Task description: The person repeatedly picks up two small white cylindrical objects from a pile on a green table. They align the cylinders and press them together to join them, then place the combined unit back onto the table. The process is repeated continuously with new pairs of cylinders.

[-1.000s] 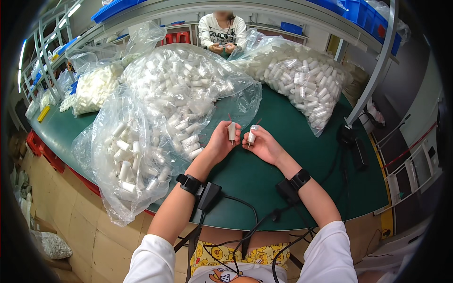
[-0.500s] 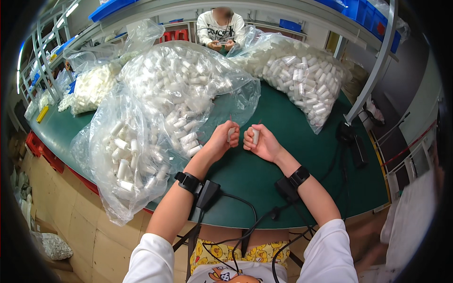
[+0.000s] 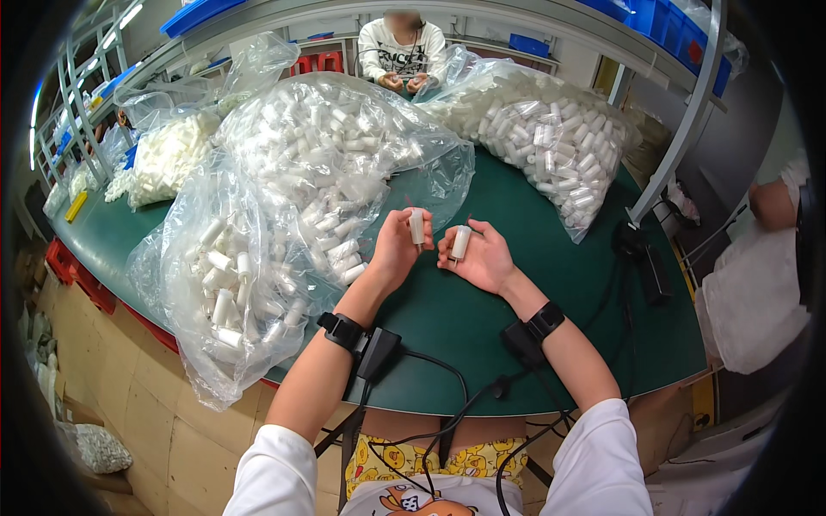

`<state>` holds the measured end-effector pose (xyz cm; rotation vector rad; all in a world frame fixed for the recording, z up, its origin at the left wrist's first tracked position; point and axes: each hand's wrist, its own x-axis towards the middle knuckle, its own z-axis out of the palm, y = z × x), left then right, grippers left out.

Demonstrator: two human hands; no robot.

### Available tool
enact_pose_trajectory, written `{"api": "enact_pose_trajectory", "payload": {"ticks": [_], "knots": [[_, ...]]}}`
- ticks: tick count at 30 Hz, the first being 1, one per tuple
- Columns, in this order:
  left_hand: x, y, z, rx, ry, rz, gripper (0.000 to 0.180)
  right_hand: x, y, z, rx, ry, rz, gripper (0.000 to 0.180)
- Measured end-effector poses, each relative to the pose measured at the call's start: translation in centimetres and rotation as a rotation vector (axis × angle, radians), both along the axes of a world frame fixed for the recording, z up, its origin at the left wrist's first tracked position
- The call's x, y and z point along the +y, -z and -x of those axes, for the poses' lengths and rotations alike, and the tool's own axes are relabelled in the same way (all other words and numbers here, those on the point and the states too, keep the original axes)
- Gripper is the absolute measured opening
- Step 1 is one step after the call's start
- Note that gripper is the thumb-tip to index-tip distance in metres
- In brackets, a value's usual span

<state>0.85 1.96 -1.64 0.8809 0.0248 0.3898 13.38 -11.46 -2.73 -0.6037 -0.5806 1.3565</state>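
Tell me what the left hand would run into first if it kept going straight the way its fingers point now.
Most likely the clear plastic bag of white tubes lying just beyond it on the green table. The left hand, holding a small white tube, points up and away from the person; depth is hard to judge here.

A workshop bench seen from above, ringed by shelving and storage.

A green table top (image 3: 533,310) is set under a grey metal shelf frame (image 3: 680,129), on which blue bins (image 3: 654,17) are kept. More racks (image 3: 77,112) are seen at the left, lit by a bright strip light (image 3: 129,15). Red crates (image 3: 73,275) are stowed beneath the table edge, and cardboard (image 3: 146,413) is laid over the floor below.
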Motion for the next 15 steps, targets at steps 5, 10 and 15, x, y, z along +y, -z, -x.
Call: {"api": "enact_pose_trajectory", "payload": {"ticks": [5, 10, 15], "knots": [[-0.4, -0.1, -0.2, 0.006, -0.017, -0.060, 0.030, 0.2, 0.5, -0.3, 0.019, -0.019, -0.034, 0.039], [-0.8, -0.5, 0.0, 0.031, -0.111, -0.056, 0.021, 0.2, 0.0, 0.5, -0.174, 0.099, 0.018, 0.026], [-0.8, -0.7, 0.1, 0.009, -0.031, -0.025, 0.022, 0.0, -0.4, 1.1, -0.220, 0.110, 0.011, 0.012]]}}
